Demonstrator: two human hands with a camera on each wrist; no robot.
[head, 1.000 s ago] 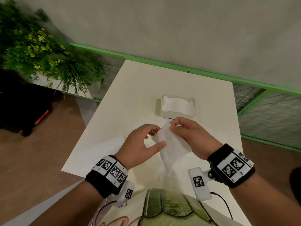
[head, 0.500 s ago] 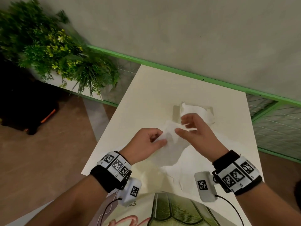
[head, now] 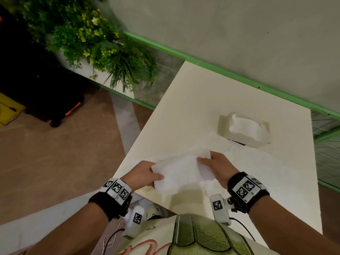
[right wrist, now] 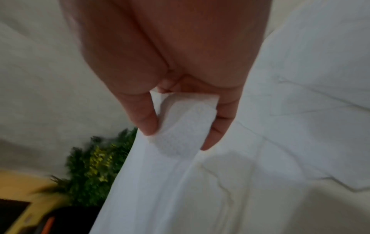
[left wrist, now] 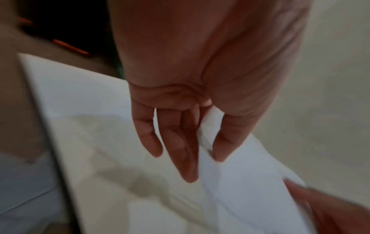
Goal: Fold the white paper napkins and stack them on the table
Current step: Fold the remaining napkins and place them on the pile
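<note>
A white paper napkin (head: 177, 172) is stretched between my two hands just above the near part of the cream table (head: 193, 111). My left hand (head: 147, 174) pinches its left edge between thumb and fingers; the left wrist view shows the napkin (left wrist: 236, 178) caught there. My right hand (head: 211, 161) pinches the right edge, and the right wrist view shows the napkin (right wrist: 180, 126) rolled between thumb and fingers. More white napkins (head: 257, 162) lie spread flat on the table under and right of my hands.
A napkin holder (head: 242, 131) with white napkins sticking out stands at the back right of the table. A leafy green plant (head: 103, 52) sits off the table's left side. A green rail (head: 239, 78) runs behind the table. The table's left edge is close to my left hand.
My hands have moved apart and lowered, spreading the napkin wide between them. The view has swung left, so the table and holder now sit further right.
</note>
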